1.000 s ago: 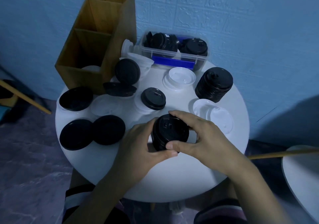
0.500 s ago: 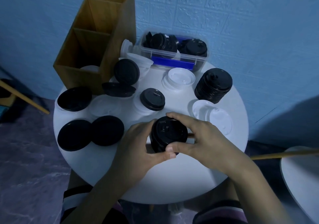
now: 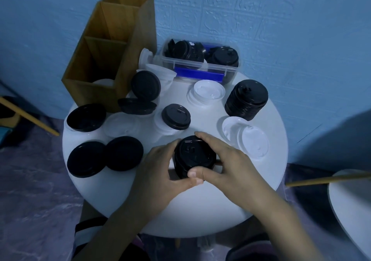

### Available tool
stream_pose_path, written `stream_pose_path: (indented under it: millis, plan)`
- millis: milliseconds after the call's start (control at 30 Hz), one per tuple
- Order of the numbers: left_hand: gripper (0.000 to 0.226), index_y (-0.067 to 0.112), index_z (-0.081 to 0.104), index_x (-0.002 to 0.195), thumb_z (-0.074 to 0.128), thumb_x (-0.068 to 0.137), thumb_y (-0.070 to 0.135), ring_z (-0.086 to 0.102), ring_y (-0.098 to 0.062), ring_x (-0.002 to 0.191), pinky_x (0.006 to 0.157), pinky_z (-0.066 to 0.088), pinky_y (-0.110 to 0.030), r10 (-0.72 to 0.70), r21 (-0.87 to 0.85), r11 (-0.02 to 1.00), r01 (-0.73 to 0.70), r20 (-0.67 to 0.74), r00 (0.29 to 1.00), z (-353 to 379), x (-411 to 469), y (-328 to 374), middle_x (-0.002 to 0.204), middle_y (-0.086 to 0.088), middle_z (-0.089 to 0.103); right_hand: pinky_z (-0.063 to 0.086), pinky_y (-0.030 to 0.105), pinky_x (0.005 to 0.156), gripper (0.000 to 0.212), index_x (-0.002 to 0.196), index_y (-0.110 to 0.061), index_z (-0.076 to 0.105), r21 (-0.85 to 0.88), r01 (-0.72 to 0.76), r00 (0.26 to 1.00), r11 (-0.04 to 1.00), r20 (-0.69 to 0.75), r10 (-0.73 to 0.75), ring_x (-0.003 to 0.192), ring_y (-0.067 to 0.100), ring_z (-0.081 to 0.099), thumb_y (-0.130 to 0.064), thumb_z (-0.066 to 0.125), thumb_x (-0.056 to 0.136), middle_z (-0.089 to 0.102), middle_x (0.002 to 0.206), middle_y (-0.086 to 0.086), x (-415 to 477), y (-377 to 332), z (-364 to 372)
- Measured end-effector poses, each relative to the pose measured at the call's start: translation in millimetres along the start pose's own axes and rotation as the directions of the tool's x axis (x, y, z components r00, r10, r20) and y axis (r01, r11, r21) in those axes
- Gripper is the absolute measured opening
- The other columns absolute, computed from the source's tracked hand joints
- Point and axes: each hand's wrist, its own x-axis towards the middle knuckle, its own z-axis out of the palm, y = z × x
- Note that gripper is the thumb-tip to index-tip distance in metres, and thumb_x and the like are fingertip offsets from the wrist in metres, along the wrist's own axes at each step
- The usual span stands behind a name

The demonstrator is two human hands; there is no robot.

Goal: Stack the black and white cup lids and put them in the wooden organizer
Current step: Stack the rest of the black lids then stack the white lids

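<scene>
**Gripping a black lid stack with both hands**

Holding a short stack of black lids (image 3: 193,154) upright at the front middle of the round white tabletop (image 3: 190,210). Cupped from the left by the left hand (image 3: 160,172), fingers curled round the side, thumb at the near edge. Clasped from the right by the right hand (image 3: 226,166), forefinger hooked over the far rim, thumb on the near rim, touching the left thumb. Cannot tell whether the base of the stack rests on the tabletop or hangs just above it.

At the back left, the wooden organizer (image 3: 136,59), two compartments open upward; low in the front one, a few white lids (image 3: 102,82), only partly seen. Leaning by its right side, a tilted black lid (image 3: 145,84), with another black lid (image 3: 136,106) lying below it.

Against the blue wall, a clear plastic container (image 3: 166,59) with a blue clip, filled with more black lids. Just in front of it, an upturned white lid (image 3: 206,91). To the right, a second black stack (image 3: 247,100), standing alone. Near the right hand, two overlapping white lids (image 3: 245,138), flat on the tabletop. Beyond the held stack, a single black lid (image 3: 176,116) sitting on white ones.

On the left side, three flat black lids: one (image 3: 86,118) near the organizer, and a touching pair (image 3: 86,159) just beside the left hand.
</scene>
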Motion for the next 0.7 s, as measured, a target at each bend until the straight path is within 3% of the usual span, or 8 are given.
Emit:
stream_pose_path:
  millis: [100,200,267,400,467,600,700]
  plan:
    - [0.099,0.051,0.032,0.149,0.074,0.062,0.071,0.045,0.009,0.125,0.099,0.043,-0.019,-0.011,0.009,1.000,0.011,0.005,1.000,-0.5,-1.0,-1.0,0.128,0.031,0.055,0.051,0.028,0.102,0.077,0.143,-0.055,0.040,0.106,-0.031,0.999,0.994,0.012,0.030,0.112,0.001,0.063,-0.063,0.074,0.075,0.061,0.125,-0.032,-0.9,1.8,-1.8]
    - [0.097,0.045,0.036,0.150,0.080,0.065,0.064,0.051,0.003,0.126,0.100,0.048,-0.026,0.006,-0.001,1.000,-0.006,0.037,0.999,-2.4,0.9,-1.1,0.130,0.024,0.059,0.053,0.035,0.102,0.065,0.141,-0.048,0.049,0.259,-0.060,0.998,0.964,0.028,0.054,0.107,0.004,0.069,-0.045,0.078,0.083,0.066,0.124,-0.024,-2.1,6.5,-5.1]
    - [0.096,0.046,0.037,0.150,0.084,0.066,0.059,0.050,0.005,0.125,0.099,0.046,-0.022,0.010,0.012,1.000,-0.011,0.032,0.999,-2.5,1.6,-0.1,0.127,0.027,0.059,0.053,0.038,0.103,0.064,0.139,-0.049,0.050,0.308,-0.066,0.998,0.949,0.045,0.054,0.108,0.007,0.070,-0.036,0.080,0.084,0.070,0.121,-0.020,-2.8,11.3,-4.8]
    - [0.087,0.045,0.045,0.144,0.086,0.068,0.057,0.054,0.001,0.122,0.097,0.049,-0.028,0.027,0.031,0.999,-0.029,0.046,0.999,-3.7,2.1,0.2,0.123,0.026,0.062,0.053,0.042,0.102,0.064,0.134,-0.059,0.049,0.311,-0.048,0.999,0.949,0.038,0.038,0.107,0.012,0.071,-0.050,0.078,0.078,0.073,0.116,-0.013,0.4,18.1,-0.5]
    - [0.079,0.044,0.051,0.138,0.087,0.069,0.054,0.056,0.002,0.117,0.093,0.048,-0.020,0.040,0.026,0.999,-0.041,0.044,0.998,-5.4,2.9,1.6,0.119,0.028,0.063,0.053,0.044,0.100,0.060,0.129,-0.065,0.049,0.302,-0.037,0.999,0.952,0.038,0.027,0.103,0.015,0.071,-0.056,0.074,0.075,0.074,0.113,-0.009,2.9,19.9,0.3]
    - [0.077,0.043,0.050,0.139,0.085,0.070,0.053,0.058,-0.002,0.118,0.093,0.050,-0.028,0.042,0.026,0.999,-0.044,0.051,0.998,-5.5,3.1,0.8,0.120,0.025,0.064,0.054,0.046,0.098,0.055,0.122,-0.071,0.049,0.310,-0.023,0.999,0.951,0.034,0.013,0.101,0.022,0.071,-0.058,0.073,0.074,0.074,0.111,-0.004,4.9,21.4,0.5]
    - [0.082,0.042,0.045,0.144,0.084,0.072,0.051,0.057,0.000,0.119,0.095,0.050,-0.028,0.026,0.006,1.000,-0.027,0.020,0.999,-3.9,0.3,-2.0,0.122,0.025,0.062,0.053,0.044,0.100,0.055,0.124,-0.070,0.048,0.284,-0.030,0.998,0.958,0.064,0.012,0.102,0.017,0.071,-0.054,0.074,0.079,0.074,0.111,-0.006,8.0,19.3,2.2]
